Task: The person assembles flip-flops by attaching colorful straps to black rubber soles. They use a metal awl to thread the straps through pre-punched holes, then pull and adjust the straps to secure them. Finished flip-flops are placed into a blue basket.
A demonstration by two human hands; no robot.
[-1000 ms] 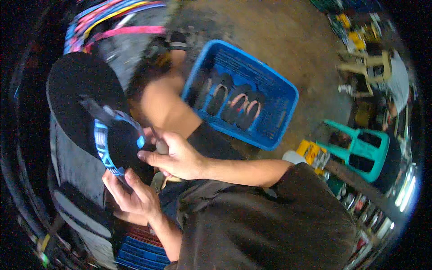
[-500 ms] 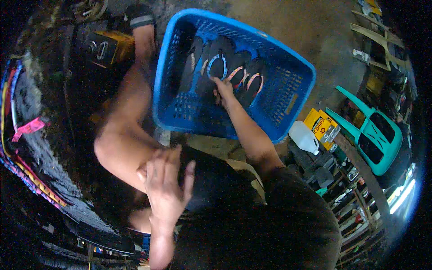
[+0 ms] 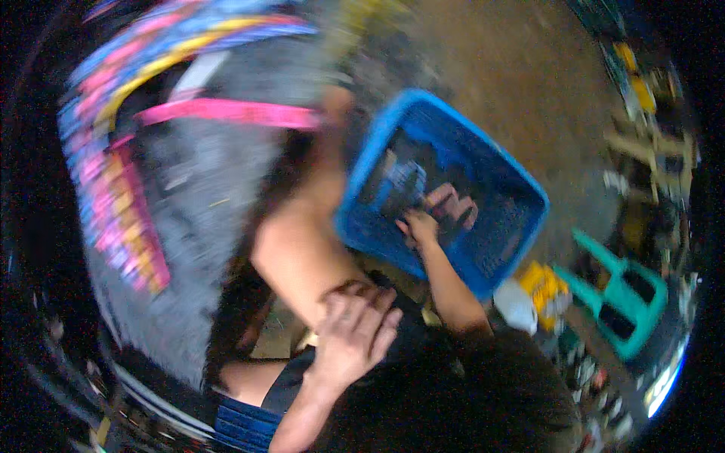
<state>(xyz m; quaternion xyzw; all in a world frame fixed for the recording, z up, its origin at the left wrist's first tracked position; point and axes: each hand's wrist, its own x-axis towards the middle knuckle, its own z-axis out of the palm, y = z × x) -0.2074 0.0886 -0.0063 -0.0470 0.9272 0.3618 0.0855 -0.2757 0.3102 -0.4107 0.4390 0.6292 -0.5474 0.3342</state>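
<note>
My right hand [image 3: 420, 226] reaches into a blue plastic basket [image 3: 472, 130] from its near side. Its fingers are curled at the near end of a dark flip-flop with a blue strap [image 3: 411, 175]; blur hides the exact grip. Just right of it lie flip-flops with pink straps [image 3: 457, 205], side by side in the row. My left hand [image 3: 356, 326] lies on my bent left thigh, fingers spread, holding nothing.
To the left stretches a dark grey surface [image 3: 189, 249] with a pink strip [image 3: 242, 113] and bundles of colourful straps [image 3: 136, 219]. Right of the basket are a white jug [image 3: 515, 306], a yellow package [image 3: 545, 291] and a green plastic chair part [image 3: 630, 306].
My head has turned left, so the basket appears lower and farther right, and more of the strap-covered surface shows. My right hand stays in the basket; my left hand now rests on my thigh.
</note>
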